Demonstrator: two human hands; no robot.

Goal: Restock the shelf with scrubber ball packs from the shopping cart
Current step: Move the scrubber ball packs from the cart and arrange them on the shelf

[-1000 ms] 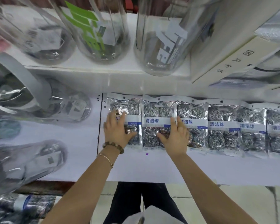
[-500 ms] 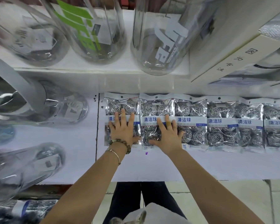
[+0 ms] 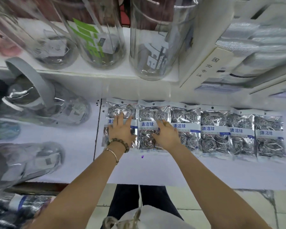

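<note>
Clear packs (image 3: 215, 129) hold scrubber balls (image 3: 207, 144)

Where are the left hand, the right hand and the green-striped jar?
left hand (image 3: 121, 132): head view, back of the hand.
right hand (image 3: 168, 135): head view, back of the hand.
green-striped jar (image 3: 87, 34): head view, its striped glass wall.

The scrubber packs (image 3: 215, 131) show silver spiral coils behind a white band printed with blue characters. The shelf (image 3: 205, 171) is white. One glass jar (image 3: 92, 40) carries green stripes. A jug handle (image 3: 31, 78) is grey. The bracelet (image 3: 117, 139) has brown beads, and the bangle (image 3: 113, 153) is gold.
</note>
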